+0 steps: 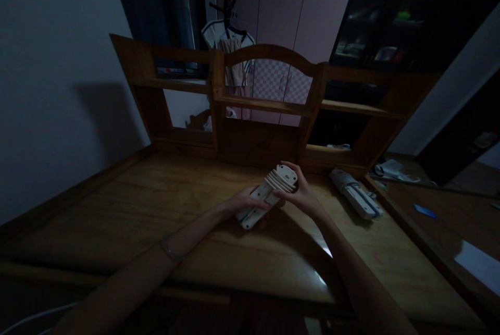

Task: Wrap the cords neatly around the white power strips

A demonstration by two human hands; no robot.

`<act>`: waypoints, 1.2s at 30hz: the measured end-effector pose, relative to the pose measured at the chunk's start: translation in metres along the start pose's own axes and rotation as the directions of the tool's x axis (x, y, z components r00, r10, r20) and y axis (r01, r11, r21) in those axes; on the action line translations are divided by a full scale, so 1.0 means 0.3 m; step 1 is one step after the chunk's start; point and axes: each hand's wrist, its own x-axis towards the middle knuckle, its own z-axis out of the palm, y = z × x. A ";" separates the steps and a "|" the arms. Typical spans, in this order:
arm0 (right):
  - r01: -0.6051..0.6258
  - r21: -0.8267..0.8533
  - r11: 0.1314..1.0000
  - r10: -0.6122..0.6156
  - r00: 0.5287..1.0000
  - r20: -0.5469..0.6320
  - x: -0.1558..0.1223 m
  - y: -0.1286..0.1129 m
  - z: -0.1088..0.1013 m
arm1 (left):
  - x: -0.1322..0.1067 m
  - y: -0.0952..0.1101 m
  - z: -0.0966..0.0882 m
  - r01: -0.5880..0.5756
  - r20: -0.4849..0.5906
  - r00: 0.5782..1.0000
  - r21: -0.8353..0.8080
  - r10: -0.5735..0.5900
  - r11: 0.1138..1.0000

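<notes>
A white power strip [255, 214] is held up over the wooden desk, tilted, with its screw-dotted underside facing me. Its white cord [278, 181] is wound in several turns around the upper end. My left hand [247, 201] grips the strip's lower body from the left, the thumb lying across it. Around the wound end, my right hand [300, 193] is closed, its fingers over the top and its thumb on the cord turns. The fingers behind the strip are mostly hidden.
A second power strip [359, 197], also wrapped in its cord, lies on the desk [156, 205] at the right. A wooden shelf unit [265, 108] stands along the back edge. Farther right are a blue card [424, 211] and a white sheet [480, 264] on a lower surface.
</notes>
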 end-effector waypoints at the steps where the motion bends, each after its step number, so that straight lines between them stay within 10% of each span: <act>1: 0.009 -0.005 1.000 -0.009 1.000 -0.017 0.000 0.000 0.004 | 0.001 -0.001 0.000 -0.005 -0.009 1.000 0.005 0.005 1.000; 36: -0.023 0.041 0.999 0.024 0.999 -0.027 0.008 0.045 0.023 | 0.022 -0.022 -0.008 -0.081 -0.065 0.994 0.071 0.086 0.994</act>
